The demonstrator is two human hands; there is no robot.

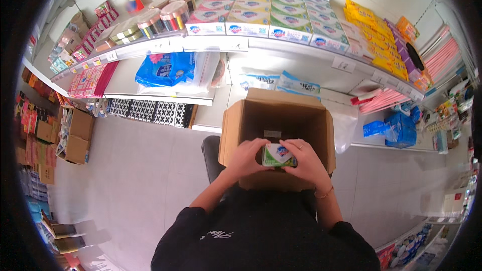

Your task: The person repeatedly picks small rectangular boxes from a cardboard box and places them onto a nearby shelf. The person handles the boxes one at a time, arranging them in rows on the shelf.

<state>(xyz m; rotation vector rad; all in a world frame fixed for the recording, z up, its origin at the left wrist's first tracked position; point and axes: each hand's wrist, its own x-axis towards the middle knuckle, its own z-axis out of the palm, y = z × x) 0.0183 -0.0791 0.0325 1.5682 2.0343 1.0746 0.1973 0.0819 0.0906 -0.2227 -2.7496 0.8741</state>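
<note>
Above the mouth of an open cardboard carton (329,135), I grip a small white and green soap box (276,154) between both hands. My left hand (247,158) is closed on its left end, and my right hand (305,160), with a ring on one finger, is closed on its right end. The printed top of the soap box faces up. Inside the carton, a small pale item (272,134) shows near the far wall; the rest of the inside is shadowed or covered by my hands.
Ahead, the upper shelf holds rows of soap boxes (291,22), round tubs (174,16) and yellow packets (374,35). Below lie a blue bag (164,69) and blue-white packs (298,85). A dark seat (213,158) stands beside the carton. More cartons (79,135) are at the left.
</note>
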